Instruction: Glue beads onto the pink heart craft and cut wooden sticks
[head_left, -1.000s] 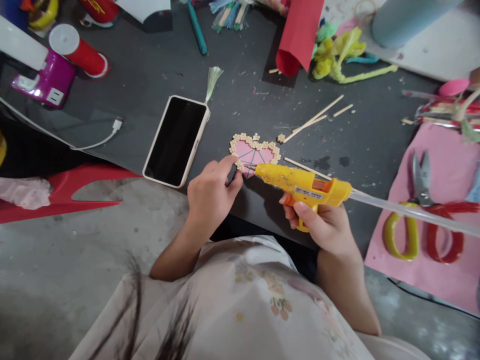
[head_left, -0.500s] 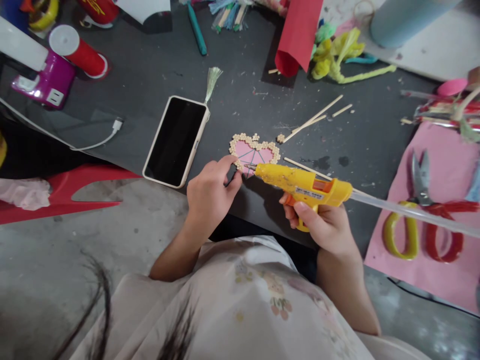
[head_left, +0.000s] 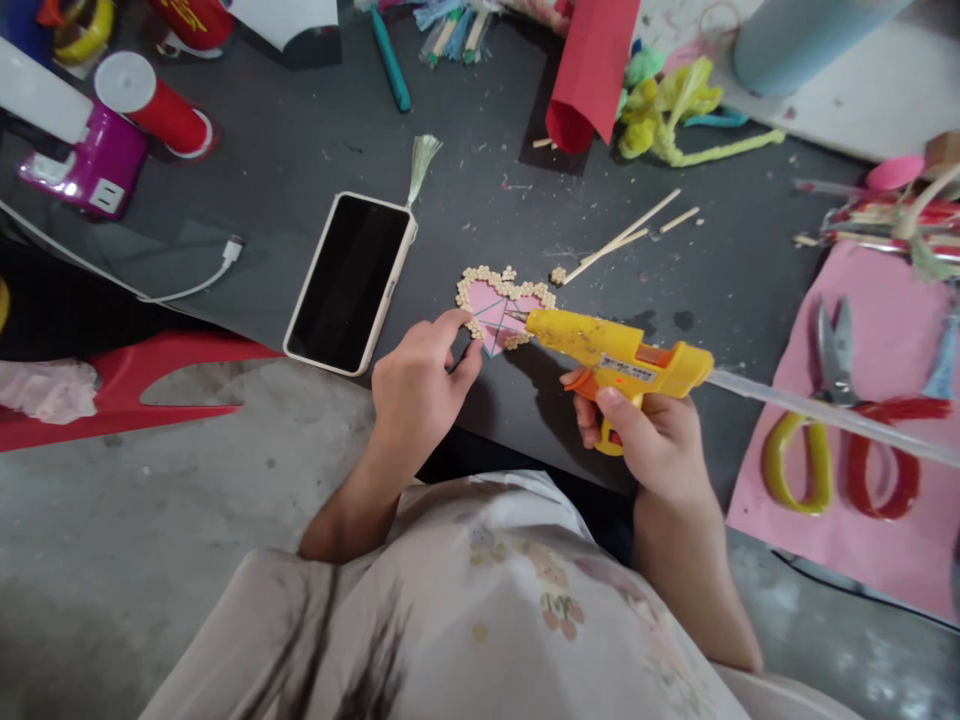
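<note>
A pink paper heart [head_left: 501, 304] edged with small beige beads lies on the dark table [head_left: 480, 180] near its front edge. My left hand [head_left: 420, 385] is curled, its fingertips pinching the heart's lower left rim. My right hand [head_left: 651, 440] grips a yellow hot glue gun [head_left: 616, 352] with a finger on the orange trigger. The gun's nozzle touches the middle of the heart. A clear glue stick [head_left: 832, 420] juts from the gun's back toward the right.
A black phone [head_left: 351, 280] in a pale case lies left of the heart, beside a white cable [head_left: 196, 280]. Thin wooden sticks [head_left: 626, 238] lie behind the gun. Scissors [head_left: 825, 410] rest on pink paper [head_left: 885, 340] at right. Red paper roll [head_left: 592, 70], red tube [head_left: 154, 100] and a purple device [head_left: 90, 165] stand at the back.
The glue gun has shifted slightly right and up, with its nozzle now on the heart's middle. A dark bit seen in my left fingers a second ago no longer shows.
</note>
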